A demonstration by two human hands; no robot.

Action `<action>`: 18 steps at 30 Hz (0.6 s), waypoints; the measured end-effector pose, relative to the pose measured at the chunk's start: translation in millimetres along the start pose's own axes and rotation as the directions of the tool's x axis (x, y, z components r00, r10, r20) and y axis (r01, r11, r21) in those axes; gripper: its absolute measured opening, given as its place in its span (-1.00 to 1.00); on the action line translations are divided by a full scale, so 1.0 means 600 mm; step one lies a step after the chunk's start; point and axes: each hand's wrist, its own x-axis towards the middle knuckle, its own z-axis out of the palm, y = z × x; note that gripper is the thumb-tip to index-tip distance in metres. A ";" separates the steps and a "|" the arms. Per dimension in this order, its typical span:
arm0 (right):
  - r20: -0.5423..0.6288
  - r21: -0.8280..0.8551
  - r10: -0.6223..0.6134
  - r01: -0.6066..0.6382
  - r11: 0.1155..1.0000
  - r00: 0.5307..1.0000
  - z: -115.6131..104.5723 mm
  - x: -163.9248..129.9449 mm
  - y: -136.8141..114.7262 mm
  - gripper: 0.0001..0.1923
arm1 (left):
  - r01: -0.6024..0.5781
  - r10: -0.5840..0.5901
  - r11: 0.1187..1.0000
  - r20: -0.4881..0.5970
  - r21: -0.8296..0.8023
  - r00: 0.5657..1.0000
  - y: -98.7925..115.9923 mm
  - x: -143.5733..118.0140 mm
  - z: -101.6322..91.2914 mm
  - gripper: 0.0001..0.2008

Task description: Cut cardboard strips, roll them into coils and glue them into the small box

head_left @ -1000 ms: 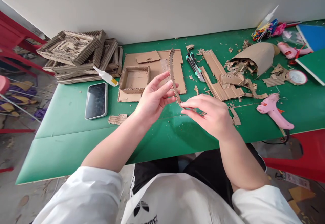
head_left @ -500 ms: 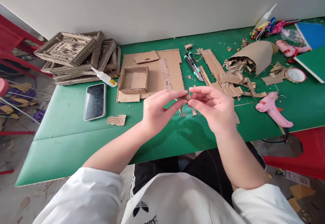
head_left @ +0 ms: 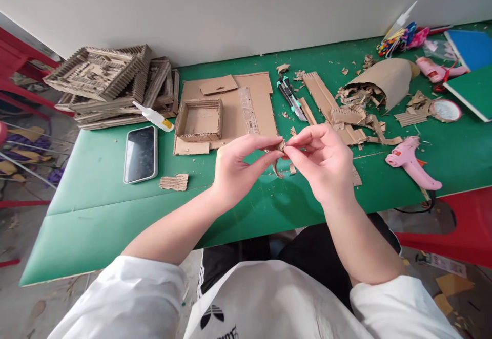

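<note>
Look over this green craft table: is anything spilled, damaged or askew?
Yes. Torn brown cardboard scraps spill from a tipped brown paper bag at the far right, and crumbs litter the green table.

Green table (head_left: 100,211): phone (head_left: 140,153), cardboard tray (head_left: 199,120), pink glue gun (head_left: 412,161).

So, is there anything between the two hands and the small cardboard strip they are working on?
No, nothing visible. The left hand and the right hand both pinch the cardboard strip directly with their fingertips, above the green table. Its lower end curls down freely between them.
</note>
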 end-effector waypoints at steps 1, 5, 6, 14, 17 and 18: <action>-0.003 -0.007 0.000 0.000 1.000 1.000 0.000 -0.001 -0.001 -0.86 | 0.012 -0.012 1.000 -0.002 -0.001 1.000 0.001 0.000 0.001 -0.83; 0.008 -0.007 0.011 -0.011 1.000 1.000 0.001 -0.002 -0.001 -0.85 | 0.041 -0.041 0.999 -0.003 -0.006 0.999 0.004 -0.001 0.003 -0.84; 0.014 0.000 0.018 -0.018 1.000 1.000 0.001 -0.002 -0.001 -0.84 | 0.034 -0.034 0.999 -0.008 0.011 0.999 0.004 -0.001 0.004 -0.85; 0.048 0.015 -0.016 0.015 1.000 0.999 0.005 -0.003 0.002 -0.75 | 0.214 -0.212 0.965 0.031 -0.153 0.977 0.003 -0.005 0.010 -0.83; 0.041 -0.038 -0.068 0.070 0.997 0.997 0.006 -0.006 0.003 -0.74 | 0.375 -0.346 0.859 0.145 -0.348 0.927 0.002 -0.005 0.014 -0.80; 0.033 -0.073 -0.096 0.098 0.993 0.995 0.006 -0.007 0.004 -0.73 | 0.408 -0.366 0.825 0.180 -0.392 0.913 0.002 -0.004 0.015 -0.79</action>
